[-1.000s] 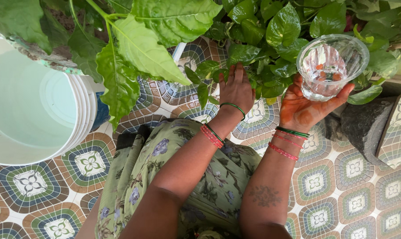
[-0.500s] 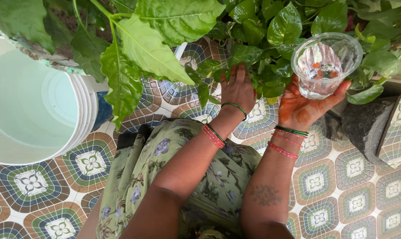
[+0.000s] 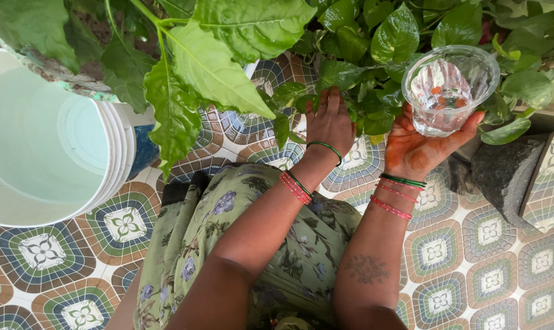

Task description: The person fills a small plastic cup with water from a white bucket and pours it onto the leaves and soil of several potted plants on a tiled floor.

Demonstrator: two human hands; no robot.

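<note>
The right hand (image 3: 421,143) has its fingers wrapped under and around a clear glass (image 3: 451,88), held just as it was a moment ago, tilted over the leafy plant (image 3: 375,55) with a little water pooled inside. The left hand (image 3: 329,122) stays open, fingers spread flat against the leaves. A white bucket (image 3: 115,153) holding pale water stands at the left edge of the tiled floor (image 3: 472,269).

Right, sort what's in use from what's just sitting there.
In use: right hand holding glass; left hand in the leaves.
Sitting there: white bucket, dark stone, tile floor.
</note>
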